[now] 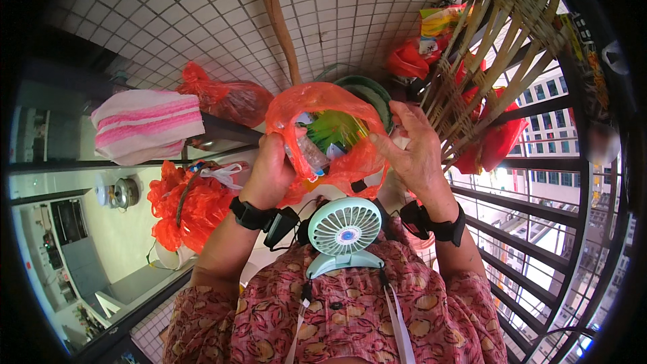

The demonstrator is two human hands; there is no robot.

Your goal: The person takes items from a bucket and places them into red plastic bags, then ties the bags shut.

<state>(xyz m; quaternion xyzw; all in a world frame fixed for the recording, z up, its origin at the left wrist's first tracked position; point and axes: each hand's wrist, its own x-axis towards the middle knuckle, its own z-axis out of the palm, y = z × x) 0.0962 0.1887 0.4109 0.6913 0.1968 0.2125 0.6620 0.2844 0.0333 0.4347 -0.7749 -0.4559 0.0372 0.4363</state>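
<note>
A red plastic bag (pixel 323 93) hangs in front of my chest with its mouth spread wide. Inside lie a green and yellow printed packet (pixel 336 129) and some clear plastic wrapping (pixel 313 154). My left hand (pixel 273 169) grips the bag's left rim, thumb uppermost. On the other side my right hand (pixel 417 146) has its fingers apart, and the thumb rests against the right rim. Below the bag, a mint-green portable fan (pixel 345 227) hangs on a strap at my chest. Black bands with small devices circle both wrists.
A pink-striped towel (pixel 149 126) drapes over a dark rail at left, near a tied red bag (pixel 227 96). Red bags fill a handled basket (pixel 184 202) below. A woven bamboo basket (pixel 490 71) hangs by the right railing (pixel 520 207). A wooden pole (pixel 277 15) leans on the tiled wall.
</note>
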